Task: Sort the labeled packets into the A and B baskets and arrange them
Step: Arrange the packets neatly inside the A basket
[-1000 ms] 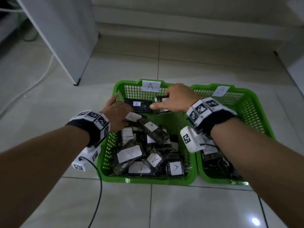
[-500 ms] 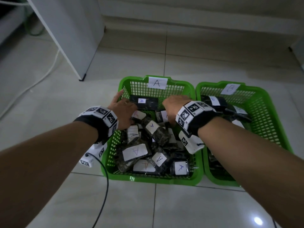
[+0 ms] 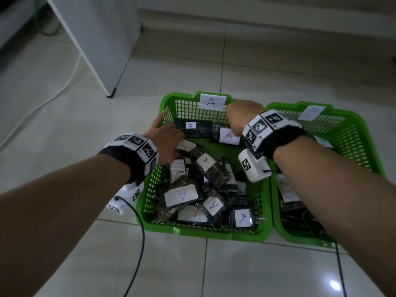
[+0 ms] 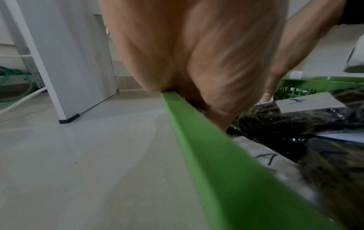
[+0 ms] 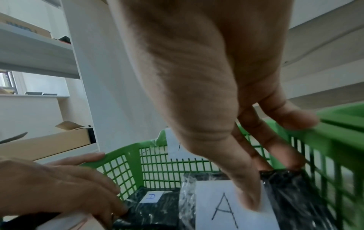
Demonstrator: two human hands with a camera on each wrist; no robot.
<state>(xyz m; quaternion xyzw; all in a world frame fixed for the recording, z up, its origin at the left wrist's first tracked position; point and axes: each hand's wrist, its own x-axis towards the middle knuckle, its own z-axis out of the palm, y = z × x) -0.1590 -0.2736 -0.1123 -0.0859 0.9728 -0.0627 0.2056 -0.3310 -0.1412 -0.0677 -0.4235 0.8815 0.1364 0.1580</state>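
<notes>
Two green baskets stand side by side on the tiled floor: the A basket [image 3: 203, 233] and, to its right, the B basket [image 3: 355, 117]. Several dark packets with white A labels lie heaped in the A basket. My right hand [image 5: 262, 185] is in its far right corner and pinches an A-labelled packet [image 3: 228, 135], thumb on the label [image 5: 222, 208], fingers behind the far edge, little finger on the rim [image 5: 334, 133]. My left hand [image 3: 169, 138] rests over the left rim [image 4: 206, 140]; its fingers [image 5: 110, 202] curl onto the left end of a flat packet with a small A label [image 3: 197, 129], index finger straight along the rim.
A white cabinet panel [image 3: 102, 39] stands on the floor to the far left, with a white cable [image 3: 53, 97] beside it. A black wire [image 3: 139, 243] trails from my left wrist. The B basket holds several packets [image 3: 289, 189], partly hidden by my right arm.
My right hand has carried its A packet from the middle of the heap to the basket's far right corner, beside the small-label packet. The left hand has stayed at the left rim.
</notes>
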